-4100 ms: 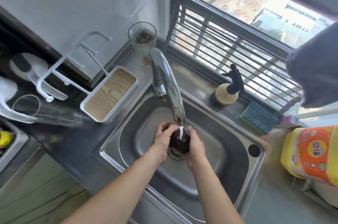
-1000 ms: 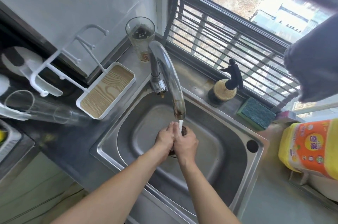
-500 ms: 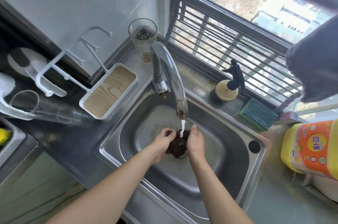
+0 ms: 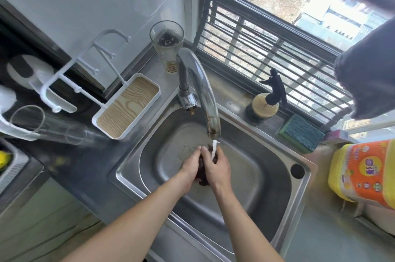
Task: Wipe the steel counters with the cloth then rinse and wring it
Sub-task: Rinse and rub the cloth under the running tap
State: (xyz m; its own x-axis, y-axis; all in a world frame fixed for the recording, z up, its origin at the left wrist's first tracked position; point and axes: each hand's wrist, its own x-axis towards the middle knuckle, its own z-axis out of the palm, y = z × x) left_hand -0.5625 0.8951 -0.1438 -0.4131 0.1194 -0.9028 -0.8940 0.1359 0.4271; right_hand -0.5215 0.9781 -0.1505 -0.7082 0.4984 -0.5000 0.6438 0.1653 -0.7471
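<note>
Surroundings, left: a white tray with a wood-grain floor sits on the counter just left of the sink, with a white hook rack rising behind it; a clear glass lies on its side further left.
Surroundings, far: a tall tumbler stands in the corner behind the tap; a spray bottle with a black trigger stands on the far ledge by the window bars.
Surroundings, right: a blue-green sponge lies right of the spray bottle; a yellow and orange package sits at the right edge; a dark grey fabric hangs in from the upper right.
In the way: the tap's spout arches over the basin and hides part of its far wall; the two hands cover most of the cloth.
Cloth: dark, bunched between both palms over the middle of the basin, under the water stream.
Left hand: fingers curled round the cloth's left side, gripping it.
Right hand: wrapped over the cloth's right side, gripping it, with water falling at its fingertips.
Change: half a second ago the hands were spread apart with the cloth showing wide between them; now they press close together and only a thin strip of it shows.
Unchanged: the water is running as before.
</note>
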